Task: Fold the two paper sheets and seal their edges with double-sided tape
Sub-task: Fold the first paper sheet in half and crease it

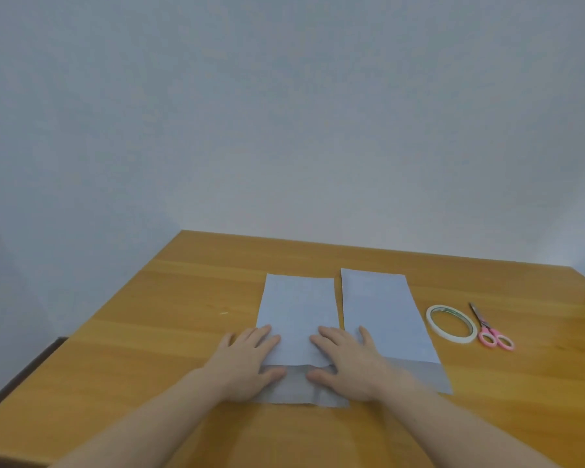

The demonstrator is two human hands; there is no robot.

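Two pale paper sheets lie side by side on the wooden table [149,332]. The left sheet [298,309] is folded, its upper layer ending short of the near edge so a strip of the lower layer shows. My left hand [247,363] lies flat on its left near corner, fingers spread. My right hand [345,363] presses flat on its right near corner and reaches onto the right sheet [382,315], which is folded too. A roll of double-sided tape [451,324] lies flat to the right of the sheets.
Small scissors with pink handles [490,331] lie just right of the tape roll. The table's left edge runs diagonally at the left, and its far edge meets a plain pale wall.
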